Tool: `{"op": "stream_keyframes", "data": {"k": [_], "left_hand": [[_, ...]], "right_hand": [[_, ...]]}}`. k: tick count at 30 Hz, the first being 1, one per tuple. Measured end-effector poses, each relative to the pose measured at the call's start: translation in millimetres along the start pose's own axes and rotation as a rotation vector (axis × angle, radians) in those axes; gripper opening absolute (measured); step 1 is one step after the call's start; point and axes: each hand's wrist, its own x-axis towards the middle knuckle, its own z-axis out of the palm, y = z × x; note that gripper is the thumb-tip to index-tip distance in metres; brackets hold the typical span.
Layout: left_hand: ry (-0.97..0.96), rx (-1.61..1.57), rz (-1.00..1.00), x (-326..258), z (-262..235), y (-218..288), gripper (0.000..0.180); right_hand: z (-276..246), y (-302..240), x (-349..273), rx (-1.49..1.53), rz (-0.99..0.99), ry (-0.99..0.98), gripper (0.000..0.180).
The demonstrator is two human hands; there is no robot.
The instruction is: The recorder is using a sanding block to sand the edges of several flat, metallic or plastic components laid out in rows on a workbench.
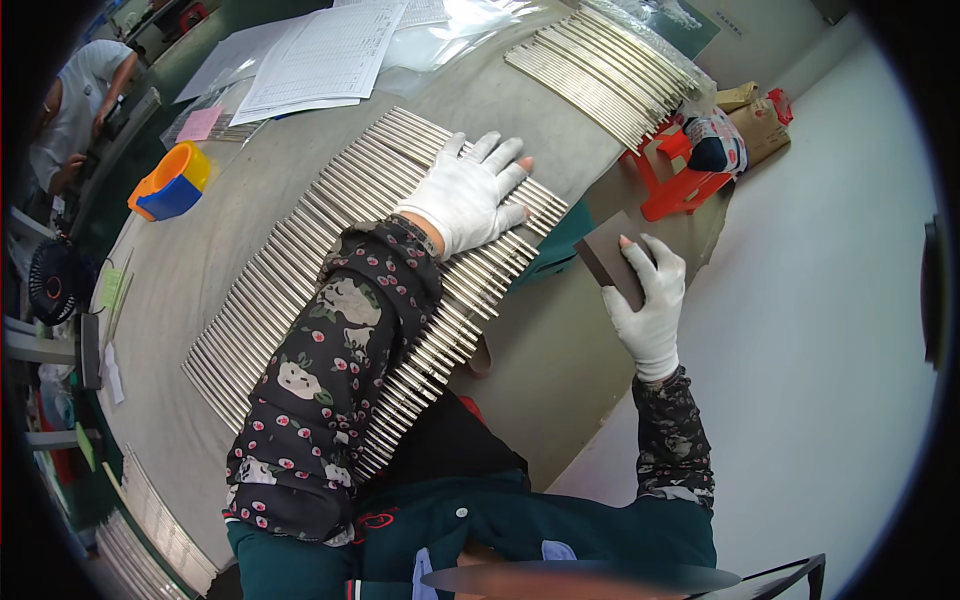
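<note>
Gloved, my left grip (pixel 470 192) lies flat with fingers spread on the rods (pixel 300 270), clamped on nothing, pressing the end of the row nearest the table's (pixel 250 150) right edge. My right grip (pixel 650 295) hangs past that edge, thumb and fingers closed on a brown block (pixel 607 258) held just off the table. The rods lie side by side in one long band across the table's middle, under my left forearm. A second batch (pixel 600 70) of rods lies at the far right corner. Papers (pixel 320 55) rest at the far edge, and an orange cup (pixel 175 180) stands toward the left edge. A red stool (pixel 680 185) stands on the floor beyond the right edge.
</note>
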Motion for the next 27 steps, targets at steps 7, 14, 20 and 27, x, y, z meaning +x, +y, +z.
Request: {"op": "stream_keyframes", "data": {"k": [7, 14, 20, 27], "left_hand": [[0.051, 0.02, 0.062, -34, -3, -5, 0.081], [0.095, -0.145, 0.14, -76, -7, 23, 0.083], [-0.016, -0.312, 0.168, -128, -25, 50, 0.087], [-0.028, -0.418, 0.081, -187, -33, 66, 0.086]], "right_hand": [[1, -27, 28, 0.222, -0.175, -0.005, 0.062], [22, 24, 55, -0.007, -0.105, 0.16, 0.051], [47, -12, 100, 0.103, -0.209, 0.022, 0.052], [87, -9, 165, 1.066, 0.489, -0.416, 0.051]]}}
